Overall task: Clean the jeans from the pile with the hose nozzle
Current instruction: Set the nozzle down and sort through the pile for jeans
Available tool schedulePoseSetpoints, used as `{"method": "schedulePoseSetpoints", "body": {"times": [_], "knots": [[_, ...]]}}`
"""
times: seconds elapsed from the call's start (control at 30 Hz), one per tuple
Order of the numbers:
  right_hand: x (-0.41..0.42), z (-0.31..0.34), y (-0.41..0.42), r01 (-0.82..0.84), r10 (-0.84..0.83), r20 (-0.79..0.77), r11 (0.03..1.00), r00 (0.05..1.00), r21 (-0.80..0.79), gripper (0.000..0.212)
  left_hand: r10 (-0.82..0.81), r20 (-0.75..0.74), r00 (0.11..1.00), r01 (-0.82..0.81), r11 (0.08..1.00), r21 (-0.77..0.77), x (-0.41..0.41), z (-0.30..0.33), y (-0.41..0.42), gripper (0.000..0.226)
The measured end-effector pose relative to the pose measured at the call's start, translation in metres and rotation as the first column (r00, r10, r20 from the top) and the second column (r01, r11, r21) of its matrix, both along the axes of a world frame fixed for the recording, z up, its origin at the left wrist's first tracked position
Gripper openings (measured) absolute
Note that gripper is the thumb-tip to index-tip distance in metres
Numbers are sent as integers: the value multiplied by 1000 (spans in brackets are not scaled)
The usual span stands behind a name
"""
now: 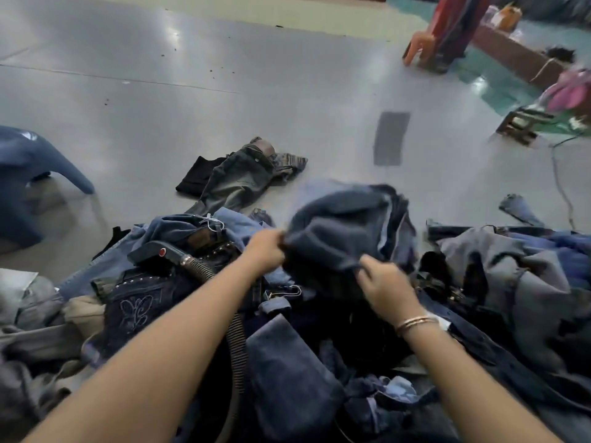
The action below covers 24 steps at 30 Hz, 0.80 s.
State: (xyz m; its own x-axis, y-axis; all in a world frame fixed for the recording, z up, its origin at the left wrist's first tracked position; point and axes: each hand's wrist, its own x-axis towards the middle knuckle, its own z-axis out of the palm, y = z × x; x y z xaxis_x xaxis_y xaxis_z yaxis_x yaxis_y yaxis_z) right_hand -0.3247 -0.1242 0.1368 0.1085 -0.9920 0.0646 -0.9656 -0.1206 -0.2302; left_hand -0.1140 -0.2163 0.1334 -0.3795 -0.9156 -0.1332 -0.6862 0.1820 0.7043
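Head view: my left hand and right hand both pinch one dark jeans above the pile; one nozzle lies left.

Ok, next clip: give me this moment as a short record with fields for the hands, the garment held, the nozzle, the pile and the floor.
left hand: left hand grips the dark blue jeans at their left edge
right hand: right hand pinches the same jeans at the lower right edge; bracelets on the wrist
garment held: lifted above the pile, blurred
nozzle: hose nozzle lies on the pile, unheld; its ribbed hose runs toward the camera
pile: jeans pile fills the foreground
floor: grey-green jeans lie apart; blue plastic chair at left
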Motion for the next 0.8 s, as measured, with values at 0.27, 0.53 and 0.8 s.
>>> {"method": "schedulePoseSetpoints", "body": {"times": [0.27, 0.53, 0.8], "knots": [[35, -96, 13, -17, 2, 31, 864, 1000, 504, 31, -184, 502, 845, 54, 964, 261, 41, -136, 56, 31], [71, -177, -18, 85, 80, -185, 666, 980, 741, 65, -211, 520, 828, 160, 977, 141, 28, -156, 30, 25], [143, -148, -93, 29, 33, -129, 893, 991, 449, 31, -86, 818, 569, 215, 975, -47, 76, -167, -22, 31]]}}
